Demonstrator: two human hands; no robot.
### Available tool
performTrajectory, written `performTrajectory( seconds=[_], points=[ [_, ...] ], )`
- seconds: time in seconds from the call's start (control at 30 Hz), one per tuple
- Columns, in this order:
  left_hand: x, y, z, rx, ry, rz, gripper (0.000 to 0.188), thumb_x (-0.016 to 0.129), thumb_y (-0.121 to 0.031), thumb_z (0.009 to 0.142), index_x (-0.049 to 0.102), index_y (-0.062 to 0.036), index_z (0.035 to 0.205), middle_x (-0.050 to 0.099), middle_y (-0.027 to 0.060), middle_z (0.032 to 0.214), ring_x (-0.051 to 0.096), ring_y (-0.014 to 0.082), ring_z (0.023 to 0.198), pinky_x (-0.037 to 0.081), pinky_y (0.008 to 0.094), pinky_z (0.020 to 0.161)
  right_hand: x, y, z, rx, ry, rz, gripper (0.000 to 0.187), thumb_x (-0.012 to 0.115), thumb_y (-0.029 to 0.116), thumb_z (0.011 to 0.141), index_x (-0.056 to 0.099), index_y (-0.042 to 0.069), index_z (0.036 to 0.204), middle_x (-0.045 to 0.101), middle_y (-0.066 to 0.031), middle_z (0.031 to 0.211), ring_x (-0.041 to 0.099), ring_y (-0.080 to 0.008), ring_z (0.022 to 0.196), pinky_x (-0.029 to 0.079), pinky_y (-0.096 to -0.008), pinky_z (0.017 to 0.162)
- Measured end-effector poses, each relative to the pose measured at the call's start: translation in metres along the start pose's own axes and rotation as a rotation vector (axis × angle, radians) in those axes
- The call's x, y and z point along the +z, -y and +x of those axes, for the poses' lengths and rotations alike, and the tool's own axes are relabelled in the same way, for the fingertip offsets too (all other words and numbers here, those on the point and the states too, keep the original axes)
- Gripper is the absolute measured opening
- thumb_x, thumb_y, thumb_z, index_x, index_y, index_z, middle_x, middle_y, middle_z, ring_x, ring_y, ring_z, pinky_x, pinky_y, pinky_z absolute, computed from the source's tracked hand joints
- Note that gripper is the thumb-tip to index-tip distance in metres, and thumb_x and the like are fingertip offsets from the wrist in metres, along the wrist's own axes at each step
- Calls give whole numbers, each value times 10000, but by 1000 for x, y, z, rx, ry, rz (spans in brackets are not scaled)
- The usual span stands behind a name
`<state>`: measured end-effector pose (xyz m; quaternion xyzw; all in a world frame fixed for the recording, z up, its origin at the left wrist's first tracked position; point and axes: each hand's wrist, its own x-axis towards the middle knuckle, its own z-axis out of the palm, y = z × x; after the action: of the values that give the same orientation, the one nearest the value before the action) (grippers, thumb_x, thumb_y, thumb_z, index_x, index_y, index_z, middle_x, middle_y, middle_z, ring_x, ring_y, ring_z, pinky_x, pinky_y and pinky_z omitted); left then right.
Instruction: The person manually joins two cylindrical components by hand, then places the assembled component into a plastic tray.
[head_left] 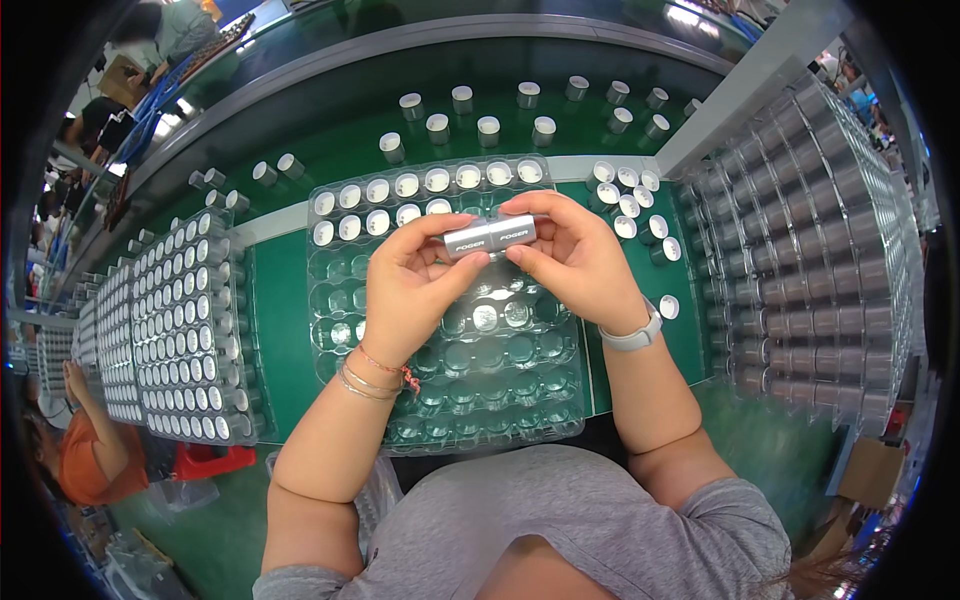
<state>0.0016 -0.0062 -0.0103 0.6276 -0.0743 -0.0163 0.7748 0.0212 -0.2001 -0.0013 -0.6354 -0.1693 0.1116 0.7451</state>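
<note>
The left hand (412,275) is gripping one silver cylinder (468,240) and the right hand (582,252) a second cylinder (514,231) in line, edge-held apparently to leave both visible, over the clear tray (458,356) toward one o'clock.

The two silver cylinders (478,240) look like smooth metal with a soft shine. The tray (460,393) below them is of thin clear plastic, very glossy, and the stacked trays (868,395) at the right look the same. The desk (285,320) has a smooth green surface. The shirt (480,510) is of matt grey cloth, and the watch band (630,341) seems smooth plastic or rubber.
</note>
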Motion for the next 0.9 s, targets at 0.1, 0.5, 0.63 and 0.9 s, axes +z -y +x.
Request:
performTrajectory(
  seconds=[0.1,0.5,0.63,0.9],
  points=[
    [-1,1,1,-10,12,-1,359,683,89,806,588,22,1145,613,130,1152,608,189,1045,530,266,848,0,-1,0,-5,2,-1,351,605,-75,861,540,-23,1201,581,-76,1105,597,-129,1007,499,-251,839],
    [-12,8,2,34,54,109,253,613,-75,925,578,10,1161,595,132,1215,578,185,1091,519,301,870,-13,-8,2,-168,-16,-88,191,613,8,899,610,-13,1089,569,-85,1154,586,-143,976,509,-250,792],
    [-5,6,2,57,46,111,347,643,47,852,571,6,1189,570,102,1236,580,163,1035,518,296,908,-9,-5,1,-170,-65,-71,252,615,-36,876,584,-20,1126,555,-97,1176,579,-158,1021,519,-270,825],
    [3,6,1,168,13,119,485,630,126,798,492,2,1247,494,113,1227,528,222,1176,510,372,994,-8,0,2,-117,-52,-9,399,613,-137,807,533,-32,1183,533,-109,1181,558,-187,1100,498,-307,931]
  ],
)
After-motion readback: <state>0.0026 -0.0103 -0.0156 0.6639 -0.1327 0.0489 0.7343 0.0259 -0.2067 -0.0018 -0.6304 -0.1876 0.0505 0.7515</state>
